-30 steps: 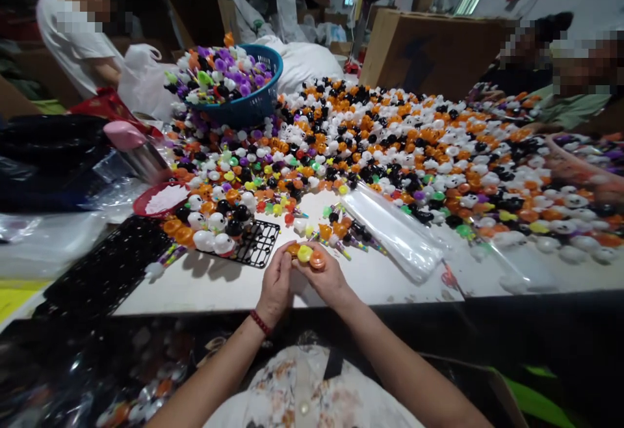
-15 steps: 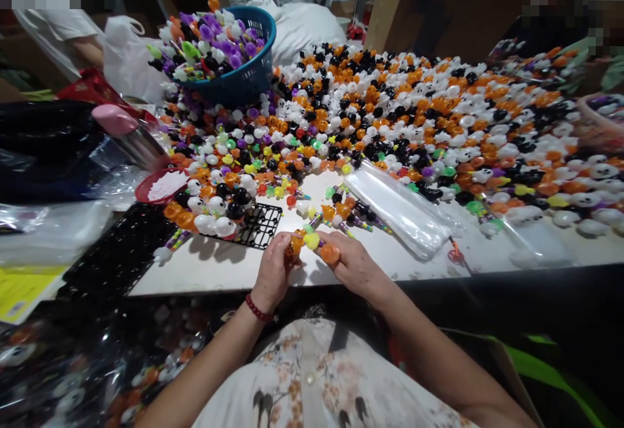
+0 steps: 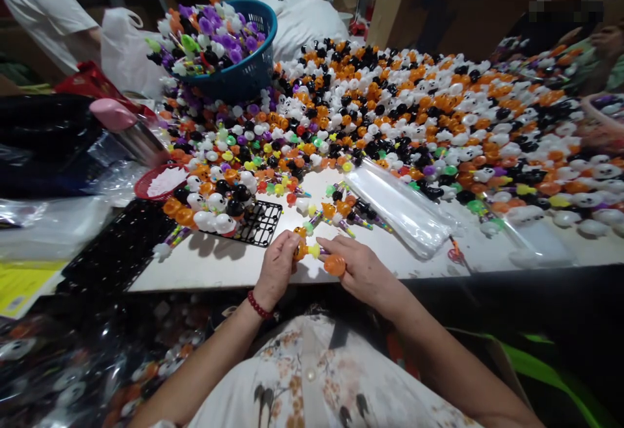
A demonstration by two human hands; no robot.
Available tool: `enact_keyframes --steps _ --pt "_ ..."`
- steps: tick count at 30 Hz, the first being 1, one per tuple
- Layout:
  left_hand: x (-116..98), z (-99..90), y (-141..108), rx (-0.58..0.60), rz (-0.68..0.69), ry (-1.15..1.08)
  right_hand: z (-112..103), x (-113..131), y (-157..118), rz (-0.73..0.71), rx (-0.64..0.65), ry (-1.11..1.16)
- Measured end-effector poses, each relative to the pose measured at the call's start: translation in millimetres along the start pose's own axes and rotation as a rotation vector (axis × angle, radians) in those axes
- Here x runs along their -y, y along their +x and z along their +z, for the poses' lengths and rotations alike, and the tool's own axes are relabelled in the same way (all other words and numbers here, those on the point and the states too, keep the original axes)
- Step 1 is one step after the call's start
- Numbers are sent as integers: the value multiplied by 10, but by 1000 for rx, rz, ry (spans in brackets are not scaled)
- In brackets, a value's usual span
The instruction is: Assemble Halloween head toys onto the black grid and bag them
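Observation:
Over the table's front edge my left hand (image 3: 277, 267) pinches an orange pumpkin-shaped topper (image 3: 299, 246) with a dark printed face. Close beside it, my right hand (image 3: 365, 270) is closed round a short coloured stick, mostly hidden by the fingers. An orange knob (image 3: 335, 265) shows at the stick's near end and a yellow piece (image 3: 314, 250) at its tip, close to the pumpkin; I cannot tell if they are joined. Just beyond my hands lie several sticks with orange, green and white toppers (image 3: 341, 208).
A black grid tray (image 3: 266, 223) heaped with toppers is at left, with a red basket (image 3: 141, 187) of white slips behind. Clear plastic bags (image 3: 400, 210) lie right. A large topper pile (image 3: 390, 103) and blue basket (image 3: 263, 44) fill the back. Other people sit at both far sides.
My right hand has shifted slightly right and down, with the orange knob lower and more exposed. The pumpkin topper in my left hand shows more fully. The view has tilted slightly.

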State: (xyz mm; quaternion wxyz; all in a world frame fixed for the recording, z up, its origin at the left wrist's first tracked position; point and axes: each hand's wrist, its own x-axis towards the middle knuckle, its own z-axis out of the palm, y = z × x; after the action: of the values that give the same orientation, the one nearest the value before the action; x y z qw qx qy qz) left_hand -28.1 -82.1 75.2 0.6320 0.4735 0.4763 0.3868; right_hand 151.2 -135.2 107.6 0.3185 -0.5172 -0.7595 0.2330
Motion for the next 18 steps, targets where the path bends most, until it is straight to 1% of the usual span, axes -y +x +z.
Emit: enact_keyframes --steps 2,5,8,15,17,18 --pt "-3 2 4 -5 17 72 0 -5 11 12 -38 93" --pt "-16 6 8 9 29 144 22 -3 30 104 -61 237" --pt "-13 16 5 24 38 203 81 20 40 175 -65 330" --pt "153 61 65 -52 77 283 320 19 34 253 -124 396" --pt "157 66 99 -45 89 294 357 -29 48 268 -126 412" --pt "139 65 116 -24 95 304 356 -68 61 275 -115 423"
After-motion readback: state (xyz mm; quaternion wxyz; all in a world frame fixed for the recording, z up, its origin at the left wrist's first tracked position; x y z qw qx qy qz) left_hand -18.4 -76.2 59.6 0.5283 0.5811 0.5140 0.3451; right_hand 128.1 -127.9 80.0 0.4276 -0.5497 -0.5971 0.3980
